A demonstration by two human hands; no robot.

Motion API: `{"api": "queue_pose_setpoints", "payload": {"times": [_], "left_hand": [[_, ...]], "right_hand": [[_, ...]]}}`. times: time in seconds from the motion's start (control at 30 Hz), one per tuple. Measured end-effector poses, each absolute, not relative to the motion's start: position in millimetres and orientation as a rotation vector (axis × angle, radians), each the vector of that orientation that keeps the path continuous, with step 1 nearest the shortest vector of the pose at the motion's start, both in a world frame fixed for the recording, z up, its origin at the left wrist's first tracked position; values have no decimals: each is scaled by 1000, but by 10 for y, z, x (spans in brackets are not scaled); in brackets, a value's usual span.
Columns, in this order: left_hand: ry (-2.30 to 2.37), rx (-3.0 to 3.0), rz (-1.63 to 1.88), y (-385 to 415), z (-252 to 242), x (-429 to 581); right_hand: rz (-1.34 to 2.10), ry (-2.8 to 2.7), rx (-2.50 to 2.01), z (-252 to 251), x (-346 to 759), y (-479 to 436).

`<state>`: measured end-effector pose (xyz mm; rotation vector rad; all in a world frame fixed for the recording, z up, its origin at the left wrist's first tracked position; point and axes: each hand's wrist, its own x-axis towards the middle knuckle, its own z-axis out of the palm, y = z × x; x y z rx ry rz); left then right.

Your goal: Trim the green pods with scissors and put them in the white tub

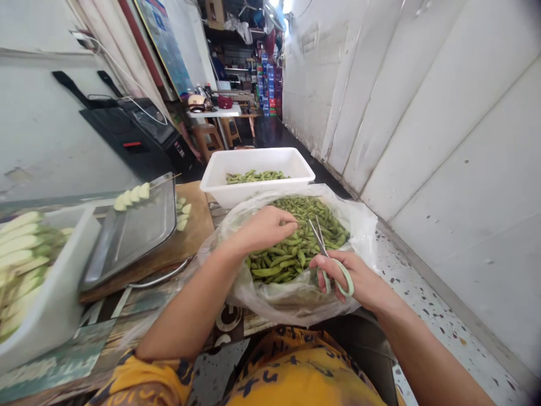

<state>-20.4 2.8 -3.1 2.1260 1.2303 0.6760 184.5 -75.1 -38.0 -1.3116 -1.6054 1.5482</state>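
green pods (276, 264) lie in a plastic bag (296, 309); over them, the right hand (362, 274) has its grip closed on half-open scissors (323, 250); the left hand (270, 227) curls, its hold impossible to tell; beyond the bag sits a white tub (236, 194).

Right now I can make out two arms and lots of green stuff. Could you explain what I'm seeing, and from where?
There is no machine here, just a person's bare hands. The one picture comes from a camera on that person's head, looking forward and down. The right hand holds scissors, blades apart, over green pods in an open plastic bag. The left hand is over the pods too; whether it holds one is unclear. Beyond the bag, a white tub contains more pods. On the patterned table, to the left, are a board, a metal tray and pale slices in another tub.
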Motion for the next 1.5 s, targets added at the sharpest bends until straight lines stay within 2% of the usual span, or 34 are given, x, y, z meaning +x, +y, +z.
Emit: {"api": "queue_pose_setpoints", "payload": {"times": [0.2, 0.63, 1.1, 1.5], "left_hand": [[1216, 2163, 523, -26, -27, -109], [1244, 2133, 749, -80, -50, -137], [1187, 2148, 717, -66, -47, -143], [1155, 2174, 660, -102, -27, -121]], "right_hand": [[1446, -1677, -1390, -268, 1780, -721], [1456, -1706, -1369, -298, 1809, -703], [1539, -1593, -1345, -261, 1758, -709], [1463, -1660, -1331, -311, 1824, -701]]}}
